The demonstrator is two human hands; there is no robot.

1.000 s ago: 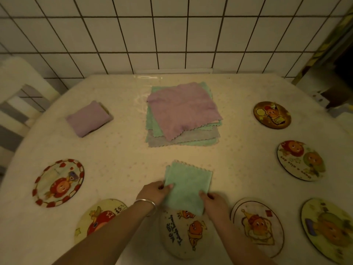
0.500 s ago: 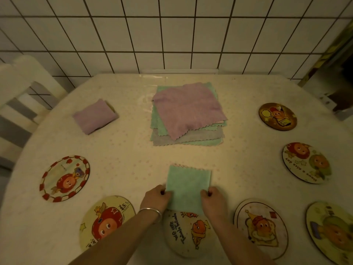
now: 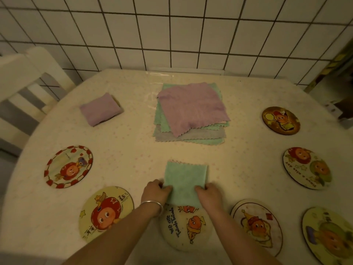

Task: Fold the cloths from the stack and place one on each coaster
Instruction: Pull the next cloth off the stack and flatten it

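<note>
Head camera looks forward and steeply down, close over the table (image 3: 133,150)

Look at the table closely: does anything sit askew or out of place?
The top purple cloth lies rotated on the stack, its corners overhanging the green and grey cloths below. The rest looks orderly.
</note>
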